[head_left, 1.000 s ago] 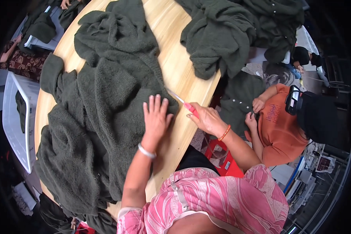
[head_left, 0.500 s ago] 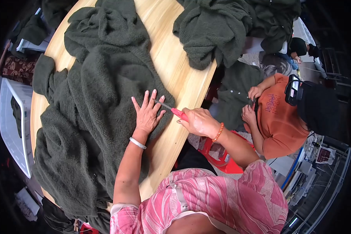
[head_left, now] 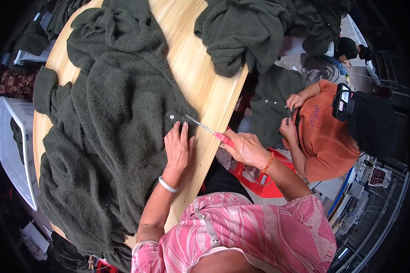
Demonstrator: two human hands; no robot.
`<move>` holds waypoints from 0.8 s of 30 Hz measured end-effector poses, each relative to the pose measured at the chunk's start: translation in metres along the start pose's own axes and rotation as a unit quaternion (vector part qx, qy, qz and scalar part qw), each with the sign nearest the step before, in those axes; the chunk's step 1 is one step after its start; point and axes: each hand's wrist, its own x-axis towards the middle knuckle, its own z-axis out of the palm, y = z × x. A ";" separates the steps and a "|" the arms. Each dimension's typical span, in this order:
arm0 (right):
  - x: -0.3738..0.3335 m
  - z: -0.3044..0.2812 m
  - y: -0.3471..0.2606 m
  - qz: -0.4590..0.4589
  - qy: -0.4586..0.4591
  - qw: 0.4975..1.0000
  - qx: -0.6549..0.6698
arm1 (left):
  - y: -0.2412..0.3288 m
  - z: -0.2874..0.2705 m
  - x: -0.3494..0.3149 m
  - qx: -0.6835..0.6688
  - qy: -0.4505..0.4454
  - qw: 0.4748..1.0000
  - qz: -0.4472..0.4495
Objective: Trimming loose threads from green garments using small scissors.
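A dark green fuzzy knit garment lies spread and rumpled over the wooden table. My left hand rests on it near its right edge, fingers stretched out and slightly bent, holding nothing. Just beyond those fingertips a small sparkly button shows on the knit. My right hand is closed round the red handle of a tool with a thin metal shaft. Its tip points left, at the garment's edge beside my left fingertips; whether it touches the fabric I cannot tell.
The round wooden table curves under the garment. More dark green garments are heaped at its far right. A co-worker in an orange shirt handles a buttoned green garment. A red stool stands at the right, a white bin at the left.
My left hand has drawn back toward me and its fingers have come closer together, uncovering the sparkly button. My right hand has shifted slightly right and nearer with the red-handled tool.
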 end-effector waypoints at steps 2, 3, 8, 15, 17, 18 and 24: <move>-0.002 0.001 0.004 0.004 -0.002 1.000 0.007 | 0.005 0.002 0.003 -0.019 0.000 0.999 -0.025; -0.003 0.001 0.003 0.003 -0.002 1.000 0.007 | 0.005 0.004 0.006 -0.015 -0.023 0.997 -0.076; -0.009 -0.003 0.003 0.026 -0.006 1.000 -0.005 | 0.004 0.020 0.021 0.017 -0.025 0.998 -0.063; -0.023 -0.001 0.021 0.055 0.022 0.998 0.004 | 0.029 0.002 0.011 -0.118 -0.120 0.964 0.204; -0.028 0.002 0.025 0.053 0.026 0.998 0.002 | 0.025 0.007 0.006 -0.102 -0.076 0.982 0.137; -0.030 0.003 0.025 0.045 0.028 0.999 0.000 | 0.028 0.004 0.010 -0.020 -0.050 0.995 0.087; -0.040 0.008 0.020 0.042 -0.062 0.995 -0.068 | 0.000 0.021 0.001 0.058 -0.164 0.982 0.076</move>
